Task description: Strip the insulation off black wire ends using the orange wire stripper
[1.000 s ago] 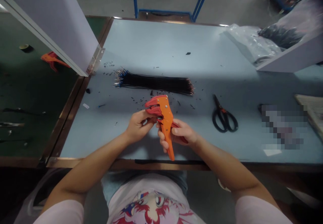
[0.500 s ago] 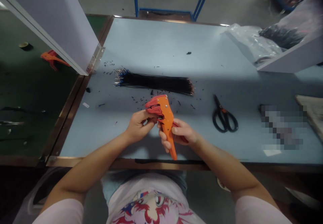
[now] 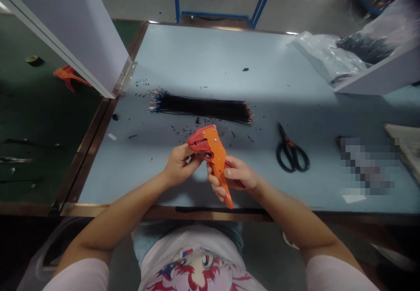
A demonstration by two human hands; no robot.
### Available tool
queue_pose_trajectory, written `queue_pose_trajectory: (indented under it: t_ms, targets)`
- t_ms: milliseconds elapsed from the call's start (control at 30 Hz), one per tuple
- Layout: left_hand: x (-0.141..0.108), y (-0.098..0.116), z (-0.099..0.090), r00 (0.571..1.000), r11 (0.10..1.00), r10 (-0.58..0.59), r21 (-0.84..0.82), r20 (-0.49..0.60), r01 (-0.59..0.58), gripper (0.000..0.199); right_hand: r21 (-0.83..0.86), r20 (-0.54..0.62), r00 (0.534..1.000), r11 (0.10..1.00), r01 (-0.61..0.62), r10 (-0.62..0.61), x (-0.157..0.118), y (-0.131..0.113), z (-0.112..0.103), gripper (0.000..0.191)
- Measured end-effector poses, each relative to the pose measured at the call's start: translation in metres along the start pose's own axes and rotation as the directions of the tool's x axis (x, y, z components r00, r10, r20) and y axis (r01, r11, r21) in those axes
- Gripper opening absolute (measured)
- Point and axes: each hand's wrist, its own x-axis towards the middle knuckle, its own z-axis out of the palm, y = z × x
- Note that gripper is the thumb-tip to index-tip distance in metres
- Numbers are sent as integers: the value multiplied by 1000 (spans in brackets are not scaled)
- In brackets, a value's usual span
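Observation:
An orange and red wire stripper [image 3: 218,153] is gripped by its handles in my right hand [image 3: 236,175], above the near part of the table. Its red jaws point up and to the left. My left hand [image 3: 181,164] is closed at the jaws, thumb and fingers pressed together beside the tool's head; whatever they pinch is hidden. Beyond the tool lies a bundle of black wires [image 3: 203,107], with blue and metallic tips at its left end and bare copper-coloured tips at its right. Small black scraps are scattered around the bundle.
Black-handled scissors [image 3: 292,153] lie to the right, with a blurred-out object [image 3: 365,164] farther over. Clear plastic bags [image 3: 334,54] sit behind a pale panel at the back right. A tall panel [image 3: 75,28] rises at the left; a second orange tool [image 3: 70,76] lies past it.
The wire stripper has tilted slightly, its head turning a little left and its handle end shifting right. Both hands stay in nearly the same places.

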Motion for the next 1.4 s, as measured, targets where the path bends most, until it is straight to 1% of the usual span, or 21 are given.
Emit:
queue_pose_trajectory:
  t_ms: [133, 200, 300, 367, 400, 467, 567, 667, 733, 767, 800, 833, 867, 900, 933, 967, 1033, 1133, 1233, 1300, 1400]
  targets:
    - [0, 1, 0, 1000, 999, -3, -32, 9, 3, 13, 6, 8, 1000, 1000, -5, 5, 0, 1, 2, 34]
    - [1, 2, 0, 1000, 999, -20, -35, 8, 20, 12, 25, -25, 1000, 1000, -14, 15, 0, 1, 2, 31]
    - [1, 2, 2, 997, 995, -77, -59, -17, 76, 10, 33, -78, 997, 999, -3, 6, -2, -2, 2, 26]
    - [2, 1, 2, 991, 989, -128, -81, -38, 125, 9, 21, -76, 997, 999, 25, -24, -2, -4, 1, 24]
    - [2, 1, 2, 988, 986, -150, -81, -44, 146, 9, 4, -65, 997, 999, 44, -44, -3, -5, 1, 26]
    - [3, 1, 2, 982, 982, -181, -60, -58, 177, 8, -49, -42, 996, 996, 79, -81, -3, -8, 1, 37]
    - [4, 1, 0, 972, 978, -207, -9, -110, 207, 9, -126, -64, 988, 983, 131, -139, -3, -13, 1, 54]
    - [3, -1, -2, 967, 978, -200, 24, -161, 206, 10, -148, -146, 972, 976, 160, -182, -4, -20, 0, 49]
    - [3, -2, -4, 963, 977, -194, 46, -189, 206, 11, -216, -208, 963, 969, 124, -170, -7, -24, -1, 44]
    - [4, -3, -5, 959, 976, -193, 60, -207, 209, 11, -307, -259, 952, 949, 78, -162, -8, -26, -1, 41]
    - [4, -4, -6, 955, 975, -188, 77, -228, 210, 11, -431, -326, 931, 903, 9, -164, -9, -28, 0, 38]
    - [5, -4, -7, 951, 973, -181, 96, -250, 210, 11, -564, -396, 899, 822, -77, -187, -10, -29, 0, 34]
    - [6, -5, -9, 946, 971, -172, 113, -273, 210, 11, -677, -452, 862, 717, -165, -228, -10, -30, 1, 30]
    - [7, -5, -10, 941, 970, -164, 126, -297, 208, 11, -755, -482, 832, 612, -235, -275, -11, -30, 3, 27]
    - [8, -6, -11, 934, 968, -157, 136, -322, 210, 10, -801, -487, 814, 533, -272, -318, -10, -30, 4, 26]
    - [9, -7, -13, 925, 967, -152, 141, -348, 212, 10, -831, -472, 806, 486, -270, -358, -10, -29, 4, 26]
    - [11, -9, -15, 906, 967, -144, 139, -398, 215, 10, -869, -419, 794, 448, -209, -441, -8, -27, 4, 27]
    - [15, -11, -20, 879, 967, -122, 143, -462, 210, 9, -900, -372, 737, 413, -138, -564, -5, -23, 0, 27]
    - [19, -14, -26, 845, 966, -96, 155, -525, 206, 9, -876, -393, 693, 476, -81, -604, -5, -23, -6, 33]
    - [22, -17, -32, 821, 967, -100, 141, -562, 213, 9, -859, -418, 674, 507, -75, -609, -5, -25, -9, 35]
    - [27, -25, -44, 787, 967, -137, 90, -602, 237, 9, -893, -408, 621, 433, -121, -669, -4, -26, -14, 35]
